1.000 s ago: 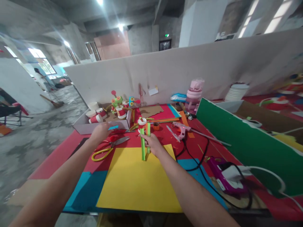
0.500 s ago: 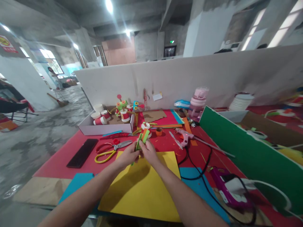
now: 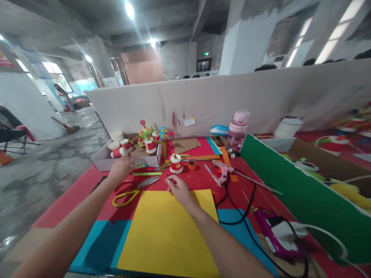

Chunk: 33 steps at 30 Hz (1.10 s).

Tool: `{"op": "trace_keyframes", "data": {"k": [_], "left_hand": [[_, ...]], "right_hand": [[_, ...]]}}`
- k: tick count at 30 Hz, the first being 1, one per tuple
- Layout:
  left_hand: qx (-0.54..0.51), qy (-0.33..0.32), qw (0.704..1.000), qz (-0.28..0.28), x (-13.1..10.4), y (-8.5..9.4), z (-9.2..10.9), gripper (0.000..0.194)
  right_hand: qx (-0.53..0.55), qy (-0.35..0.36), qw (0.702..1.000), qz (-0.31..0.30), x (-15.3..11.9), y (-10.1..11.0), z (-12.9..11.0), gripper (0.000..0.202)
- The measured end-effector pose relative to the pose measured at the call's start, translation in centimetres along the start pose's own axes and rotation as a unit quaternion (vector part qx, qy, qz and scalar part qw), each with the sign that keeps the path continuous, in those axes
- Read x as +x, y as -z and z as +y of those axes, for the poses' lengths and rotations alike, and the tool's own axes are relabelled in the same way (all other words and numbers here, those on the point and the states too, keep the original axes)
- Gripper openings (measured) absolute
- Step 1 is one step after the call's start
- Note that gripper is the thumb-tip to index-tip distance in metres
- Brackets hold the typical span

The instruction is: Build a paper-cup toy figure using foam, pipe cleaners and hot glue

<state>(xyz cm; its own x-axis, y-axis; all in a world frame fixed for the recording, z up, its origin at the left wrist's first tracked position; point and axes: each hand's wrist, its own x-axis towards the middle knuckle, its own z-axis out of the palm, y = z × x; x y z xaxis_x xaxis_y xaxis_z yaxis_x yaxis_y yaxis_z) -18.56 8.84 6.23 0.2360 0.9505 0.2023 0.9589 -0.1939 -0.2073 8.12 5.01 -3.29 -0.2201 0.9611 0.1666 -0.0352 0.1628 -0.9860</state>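
Note:
My left hand reaches over the front wall of the white box, its fingertips beside a thin blue-green item. Its fingers are partly turned away, so their grip is unclear. Above the back edge of the yellow sheet, my right hand is closed, fingers curled together; what it pinches, if anything, is too small to make out. A green strip lies between the hands, behind the scissors with red and yellow handles. A red and white paper cup stands upside down just beyond my right hand.
Paper cups and figures made from them fill the white box. On the right are a pink glue gun, its black cable, a purple power strip and a green-sided box. A small orange ring sits beside the cup.
My hands were together holding green and orange strips; they have parted. My left hand has moved left to the white box. A green strip now lies on the red table.

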Motion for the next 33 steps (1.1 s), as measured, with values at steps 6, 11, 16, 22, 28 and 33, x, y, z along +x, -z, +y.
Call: {"op": "trace_keyframes", "data": {"k": [6,11,16,22,28,33], "left_hand": [[-0.109,-0.007,0.988,0.111,-0.3,1.9,7.6,0.035],[-0.29,-0.042,0.948,0.123,0.3,1.4,12.5,0.032],[-0.307,-0.066,0.949,0.036,1.6,0.0,13.7,0.027],[-0.206,0.039,0.973,0.101,6.2,0.6,14.0,0.063],[-0.245,0.063,0.967,-0.03,9.0,-0.2,15.4,0.076],[-0.338,-0.012,0.941,-0.014,9.2,0.4,13.2,0.08]], "right_hand": [[0.086,-0.002,0.994,0.07,1.0,1.4,-0.8,0.033],[0.097,0.021,0.969,0.227,2.1,4.4,-0.7,0.036],[0.076,0.05,0.949,0.303,2.5,6.2,-0.4,0.023],[0.062,0.042,0.954,0.29,2.6,6.2,0.0,0.021],[0.033,0.047,0.945,0.322,2.7,7.0,0.6,0.023],[0.044,0.043,0.944,0.325,2.7,6.9,0.5,0.024]]}}
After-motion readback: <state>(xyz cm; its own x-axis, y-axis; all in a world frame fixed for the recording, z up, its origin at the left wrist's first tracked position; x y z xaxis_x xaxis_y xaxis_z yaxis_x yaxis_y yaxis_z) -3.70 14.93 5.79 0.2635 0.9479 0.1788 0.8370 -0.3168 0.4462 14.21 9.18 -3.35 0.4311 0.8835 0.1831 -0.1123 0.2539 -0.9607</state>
